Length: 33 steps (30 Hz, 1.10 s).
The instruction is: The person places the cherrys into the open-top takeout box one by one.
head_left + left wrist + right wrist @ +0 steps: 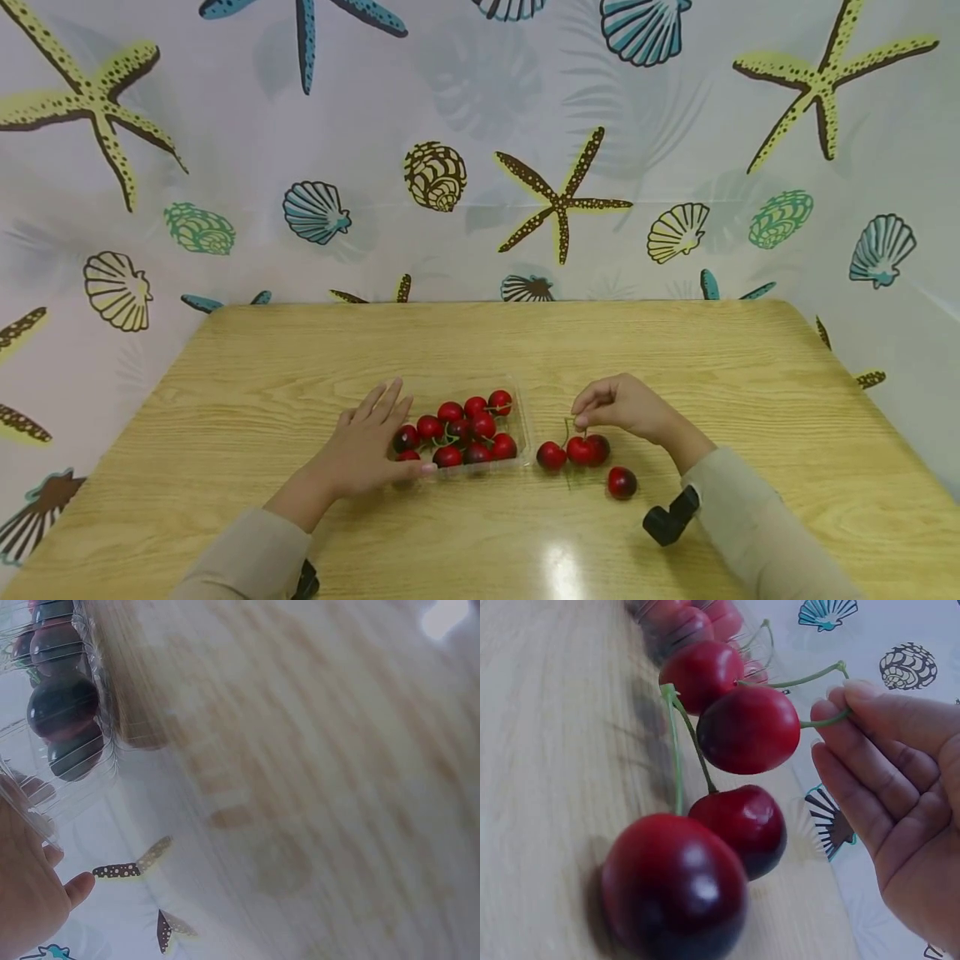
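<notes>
A clear plastic box (pixel 525 417) holding many red cherries (pixel 483 426) stands on the table. My left hand (pixel 367 446) rests at its left end with the fingers extended and spread, thumb along the near rim. In the left wrist view, part of that hand (pixel 30 892) shows beside the clear wall. To the right of the box, my right hand (pixel 622 408) pinches a green stem (pixel 826 720) between thumb and fingertips. The stem joins a pair of cherries (pixel 750 729); whether they touch the table, I cannot tell. Another stemmed pair (pixel 739 829) lies nearer the right wrist camera.
The wooden table (pixel 315 342) meets a white cloth (pixel 465 250) printed with starfish and shells at its back and sides. A single dark-red cherry (pixel 622 482) sits nearest the right wrist. A black wrist camera (pixel 670 517) is strapped at the right sleeve.
</notes>
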Available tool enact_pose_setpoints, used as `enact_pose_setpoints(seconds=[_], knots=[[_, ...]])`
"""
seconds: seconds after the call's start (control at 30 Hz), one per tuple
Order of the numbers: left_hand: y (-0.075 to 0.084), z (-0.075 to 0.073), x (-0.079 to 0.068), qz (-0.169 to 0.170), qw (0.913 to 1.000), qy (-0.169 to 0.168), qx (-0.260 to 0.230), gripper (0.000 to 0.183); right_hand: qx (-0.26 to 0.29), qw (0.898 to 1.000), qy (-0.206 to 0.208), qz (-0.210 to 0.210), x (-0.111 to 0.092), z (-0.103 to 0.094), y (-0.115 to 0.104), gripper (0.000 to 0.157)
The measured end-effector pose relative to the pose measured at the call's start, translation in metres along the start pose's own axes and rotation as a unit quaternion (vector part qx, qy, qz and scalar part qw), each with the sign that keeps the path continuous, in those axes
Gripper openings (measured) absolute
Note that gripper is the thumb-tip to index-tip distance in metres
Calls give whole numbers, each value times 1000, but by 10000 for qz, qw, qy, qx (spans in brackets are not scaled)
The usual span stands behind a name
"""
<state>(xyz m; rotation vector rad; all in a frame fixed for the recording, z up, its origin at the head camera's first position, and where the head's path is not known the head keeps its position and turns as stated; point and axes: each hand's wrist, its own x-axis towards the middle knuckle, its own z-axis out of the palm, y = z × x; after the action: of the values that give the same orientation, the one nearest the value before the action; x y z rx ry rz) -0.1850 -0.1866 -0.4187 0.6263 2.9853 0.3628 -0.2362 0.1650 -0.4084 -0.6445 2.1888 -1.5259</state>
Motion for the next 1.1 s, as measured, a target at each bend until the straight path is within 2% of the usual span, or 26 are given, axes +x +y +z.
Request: enact_pose_setpoints(seconds=[0.57, 0.8, 1.1], knots=[[-1, 0, 1, -10, 10000, 18, -26, 99, 313, 9984, 355, -308, -1, -2, -19, 23], [0, 0, 0, -6, 10000, -4, -6, 99, 157, 9983, 436, -345, -2, -4, -31, 22], [0, 0, 0, 27, 10000, 74, 0, 98, 260, 9950, 833, -481, 4, 2, -42, 23]])
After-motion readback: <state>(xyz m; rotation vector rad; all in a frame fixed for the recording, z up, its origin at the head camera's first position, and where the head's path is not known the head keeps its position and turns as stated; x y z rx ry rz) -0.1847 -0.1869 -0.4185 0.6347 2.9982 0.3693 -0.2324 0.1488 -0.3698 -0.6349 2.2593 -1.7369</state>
